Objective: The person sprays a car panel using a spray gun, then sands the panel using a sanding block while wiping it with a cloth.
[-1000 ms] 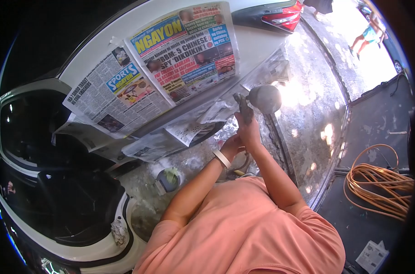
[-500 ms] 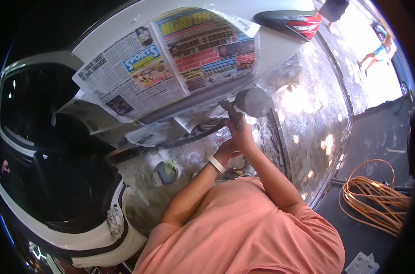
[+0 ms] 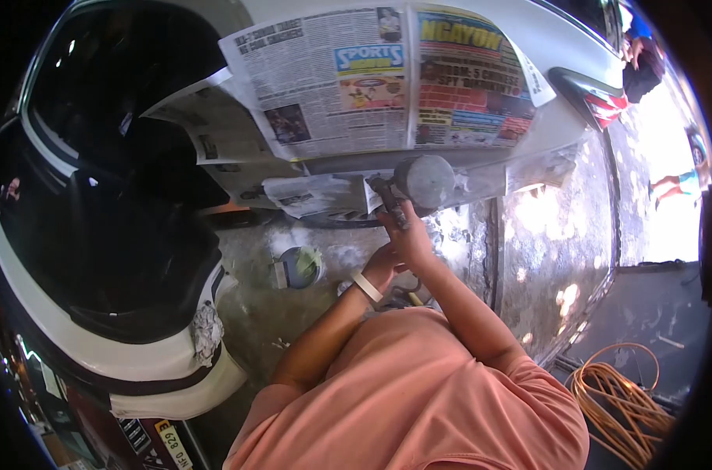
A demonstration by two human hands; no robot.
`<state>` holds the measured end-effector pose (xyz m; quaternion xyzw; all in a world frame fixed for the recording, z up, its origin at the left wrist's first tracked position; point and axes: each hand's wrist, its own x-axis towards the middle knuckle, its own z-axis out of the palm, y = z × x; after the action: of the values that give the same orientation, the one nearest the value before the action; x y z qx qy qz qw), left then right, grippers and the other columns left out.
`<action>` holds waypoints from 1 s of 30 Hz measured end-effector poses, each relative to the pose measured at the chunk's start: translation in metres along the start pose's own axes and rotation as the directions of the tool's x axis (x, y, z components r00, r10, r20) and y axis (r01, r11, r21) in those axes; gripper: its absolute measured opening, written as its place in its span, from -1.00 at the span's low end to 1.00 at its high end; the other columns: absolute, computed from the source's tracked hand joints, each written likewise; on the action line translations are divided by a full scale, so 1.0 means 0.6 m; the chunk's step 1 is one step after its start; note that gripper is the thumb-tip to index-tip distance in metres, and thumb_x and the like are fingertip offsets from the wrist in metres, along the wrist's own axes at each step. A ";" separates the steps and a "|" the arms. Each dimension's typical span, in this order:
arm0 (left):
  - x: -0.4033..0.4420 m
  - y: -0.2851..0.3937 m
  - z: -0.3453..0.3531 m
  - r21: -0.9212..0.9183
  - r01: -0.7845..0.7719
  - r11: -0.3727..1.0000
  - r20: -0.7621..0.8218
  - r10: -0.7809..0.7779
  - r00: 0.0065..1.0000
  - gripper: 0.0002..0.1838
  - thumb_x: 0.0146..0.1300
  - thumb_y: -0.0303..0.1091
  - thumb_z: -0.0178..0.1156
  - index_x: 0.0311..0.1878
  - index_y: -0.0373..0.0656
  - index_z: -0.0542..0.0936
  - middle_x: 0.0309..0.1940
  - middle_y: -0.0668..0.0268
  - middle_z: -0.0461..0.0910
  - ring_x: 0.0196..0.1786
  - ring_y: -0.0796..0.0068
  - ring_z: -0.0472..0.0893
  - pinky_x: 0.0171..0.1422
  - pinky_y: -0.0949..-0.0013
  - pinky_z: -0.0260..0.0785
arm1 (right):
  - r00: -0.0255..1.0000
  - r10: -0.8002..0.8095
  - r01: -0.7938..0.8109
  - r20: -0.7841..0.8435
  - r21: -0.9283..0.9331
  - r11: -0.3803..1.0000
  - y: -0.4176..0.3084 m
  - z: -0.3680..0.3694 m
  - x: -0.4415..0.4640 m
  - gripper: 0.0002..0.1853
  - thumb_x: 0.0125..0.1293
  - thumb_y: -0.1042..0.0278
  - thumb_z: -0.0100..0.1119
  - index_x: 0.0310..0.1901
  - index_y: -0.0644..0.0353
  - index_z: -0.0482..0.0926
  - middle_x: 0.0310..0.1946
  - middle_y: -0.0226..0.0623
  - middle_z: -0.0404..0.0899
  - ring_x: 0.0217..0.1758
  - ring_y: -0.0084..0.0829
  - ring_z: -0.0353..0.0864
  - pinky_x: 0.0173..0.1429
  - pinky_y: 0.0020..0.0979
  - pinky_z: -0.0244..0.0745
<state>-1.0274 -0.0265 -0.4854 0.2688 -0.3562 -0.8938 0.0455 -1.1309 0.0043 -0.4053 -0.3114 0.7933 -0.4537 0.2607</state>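
Note:
My right hand (image 3: 411, 236) is closed around the handle of a spray gun (image 3: 387, 196) with a round grey cup (image 3: 425, 180) on top. Just below it, my left hand (image 3: 386, 265), with a white band at the wrist, is close against the right hand. Its fingers are curled, and what they hold is hidden. Beyond the gun, sheets of newspaper (image 3: 332, 94) cover the side of a white car (image 3: 563, 125). A bare grey strip (image 3: 348, 163) runs along the newspaper's lower edge, close to the gun.
A round container with green material (image 3: 301, 266) sits on the concrete floor (image 3: 293, 345). An open car door (image 3: 137, 235) stands at left, with crumpled paper (image 3: 207, 333) on its edge. At right lies a coiled orange hose (image 3: 618, 407). Other people (image 3: 642, 59) are at upper right.
My view has turned, so the car and newspaper appear farther right and more level. The spray gun has shifted leftward along the grey strip relative to the newspaper. Both hands keep their hold.

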 end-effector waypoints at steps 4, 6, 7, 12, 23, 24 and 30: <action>-0.022 0.012 -0.042 -0.052 -0.027 0.998 -0.079 0.022 0.997 -0.49 0.29 -0.09 0.28 0.26 -0.05 0.49 0.09 0.41 0.57 0.15 0.53 0.55 0.23 0.30 0.39 | 0.995 -0.083 0.084 0.056 -0.015 0.996 -0.030 0.042 0.003 -0.46 0.29 0.07 0.32 0.20 0.19 0.46 -0.08 0.18 0.62 0.03 0.22 0.56 0.01 -0.05 0.48; -0.033 0.020 -0.057 -0.061 -0.057 0.996 -0.082 0.052 0.995 -0.48 0.29 -0.09 0.28 0.26 -0.05 0.49 0.10 0.39 0.57 0.12 0.54 0.56 0.20 0.33 0.39 | 0.989 -0.128 0.127 0.074 0.015 0.992 -0.029 0.068 0.008 -0.47 0.29 0.10 0.33 0.19 0.20 0.46 -0.08 0.19 0.62 0.03 0.23 0.56 0.01 -0.05 0.48; -0.040 0.027 -0.061 -0.065 -0.071 0.995 -0.083 0.066 0.994 -0.48 0.29 -0.08 0.28 0.26 -0.05 0.48 0.10 0.39 0.57 0.11 0.54 0.56 0.19 0.34 0.39 | 0.985 -0.150 0.148 0.081 0.031 0.989 -0.036 0.077 0.009 -0.47 0.29 0.12 0.33 0.19 0.21 0.46 -0.07 0.19 0.62 0.03 0.23 0.56 0.01 -0.05 0.49; -0.069 0.060 -0.053 -0.084 -0.127 0.988 -0.122 0.116 0.986 -0.47 0.29 -0.06 0.28 0.27 -0.03 0.47 0.11 0.39 0.58 0.10 0.57 0.57 0.09 0.40 0.40 | 0.969 -0.225 0.216 0.103 0.088 0.972 -0.053 0.095 0.005 -0.49 0.28 0.11 0.34 0.15 0.22 0.50 -0.07 0.20 0.61 0.04 0.21 0.56 0.02 -0.05 0.48; 0.012 -0.007 -0.002 -0.037 -0.009 0.999 -0.008 0.008 1.000 -0.54 0.27 -0.03 0.29 0.18 0.06 0.51 -0.15 0.59 0.54 -0.24 0.71 0.44 -0.16 0.50 0.27 | 0.999 -0.037 0.039 -0.038 0.060 0.997 -0.007 -0.015 -0.006 -0.48 0.29 0.11 0.32 0.18 0.22 0.49 -0.07 0.19 0.61 0.06 0.21 0.55 0.05 -0.07 0.47; 0.021 -0.010 0.013 -0.023 0.008 1.000 0.000 -0.008 1.000 -0.55 0.27 -0.04 0.29 0.18 0.05 0.52 -0.13 0.59 0.55 -0.21 0.71 0.47 -0.13 0.49 0.29 | 0.998 -0.008 0.011 -0.062 0.051 0.999 0.006 -0.028 -0.004 -0.49 0.29 0.11 0.31 0.17 0.21 0.49 -0.08 0.18 0.62 0.05 0.21 0.55 0.05 -0.07 0.47; 0.055 -0.018 0.123 0.078 0.070 0.994 0.032 -0.073 0.997 -0.56 0.27 -0.08 0.30 0.16 -0.02 0.56 -0.05 0.52 0.60 -0.04 0.64 0.57 0.05 0.41 0.43 | 0.981 0.093 -0.071 -0.171 0.130 0.989 0.045 -0.131 -0.012 -0.53 0.30 0.10 0.30 0.11 0.20 0.47 -0.08 0.16 0.63 0.04 0.23 0.56 0.03 -0.05 0.46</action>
<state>-1.0920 0.0175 -0.4629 0.2676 -0.3813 -0.8849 -0.0033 -1.1877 0.0643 -0.3927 -0.2205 0.7957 -0.5165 0.2266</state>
